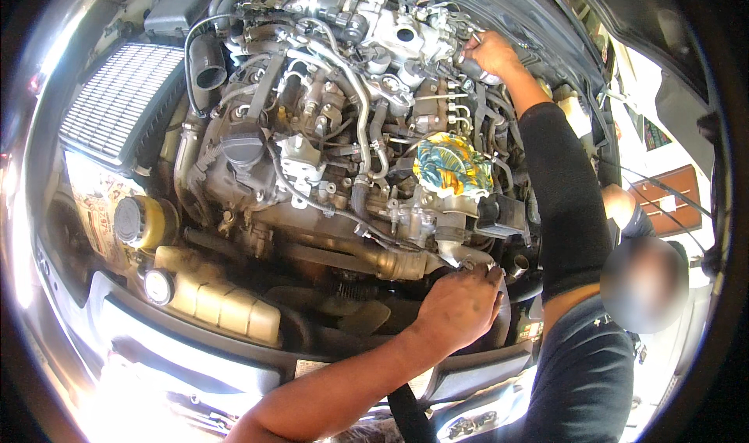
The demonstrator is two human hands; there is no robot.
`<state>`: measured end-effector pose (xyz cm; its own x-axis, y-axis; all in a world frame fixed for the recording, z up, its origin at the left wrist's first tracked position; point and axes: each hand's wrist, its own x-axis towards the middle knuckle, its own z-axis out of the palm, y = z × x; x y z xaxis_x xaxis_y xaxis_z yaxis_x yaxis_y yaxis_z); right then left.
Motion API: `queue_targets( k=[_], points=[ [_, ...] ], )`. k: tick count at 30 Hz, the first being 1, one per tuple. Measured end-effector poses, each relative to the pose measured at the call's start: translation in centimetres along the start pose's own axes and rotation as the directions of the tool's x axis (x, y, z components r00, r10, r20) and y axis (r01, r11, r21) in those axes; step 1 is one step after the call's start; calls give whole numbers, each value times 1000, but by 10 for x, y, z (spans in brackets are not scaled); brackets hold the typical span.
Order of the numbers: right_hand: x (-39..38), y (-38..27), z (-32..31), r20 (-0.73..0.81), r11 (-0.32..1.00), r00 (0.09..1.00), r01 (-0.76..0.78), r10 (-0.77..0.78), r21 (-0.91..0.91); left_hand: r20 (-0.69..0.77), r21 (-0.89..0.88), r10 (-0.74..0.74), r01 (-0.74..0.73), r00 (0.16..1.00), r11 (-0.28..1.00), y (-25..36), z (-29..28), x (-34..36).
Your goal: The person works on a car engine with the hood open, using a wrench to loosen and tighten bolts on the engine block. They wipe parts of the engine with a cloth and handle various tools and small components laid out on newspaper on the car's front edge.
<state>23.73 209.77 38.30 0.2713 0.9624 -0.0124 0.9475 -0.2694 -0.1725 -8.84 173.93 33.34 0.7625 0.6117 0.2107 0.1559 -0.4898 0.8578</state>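
Observation:
My right hand (493, 55), its arm in a black sleeve, reaches to the rear right of a car engine (312, 131). Its fingers are closed at small metal parts there, and what they grip is too small to name. Near the engine's front edge my left hand (459, 306) is closed, fingers curled beside a metal pipe elbow (462, 254). Anything inside that hand is hidden. Between the two hands, a bunched cloth (452, 166) with a yellow and green leaf pattern lies on the engine.
A pleated air filter (117, 100) sits at the left, beside an open black duct (207, 65). Nearer are a capped reservoir (144, 222) and a pale coolant tank (222, 299). Another person (644, 285) stands at the right. The raised hood (663, 30) hangs at the upper right.

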Motion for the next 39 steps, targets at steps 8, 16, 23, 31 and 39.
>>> queue_targets(
  k=[8,16,23,31,39],
  points=[
    [4,-17,5,-61,950,996,-79,63,-301,-35,34,24,-23,999,999,0,0,1],
    [24,-20,-2,18,904,1000,11,-4,-428,10,-13,4,-4,1000,1000,-2,3,0],
    [15,-46,-17,184,932,967,-101,174,-349,-57,-34,27,-29,998,999,-3,6,-3],
    [29,-43,-4,53,916,975,-184,216,-356,-11,-41,-1,0,1000,999,-3,7,-1],
    [39,-15,0,166,934,975,-85,151,-347,-57,-22,32,-33,998,999,-3,5,-2]
  ],
)
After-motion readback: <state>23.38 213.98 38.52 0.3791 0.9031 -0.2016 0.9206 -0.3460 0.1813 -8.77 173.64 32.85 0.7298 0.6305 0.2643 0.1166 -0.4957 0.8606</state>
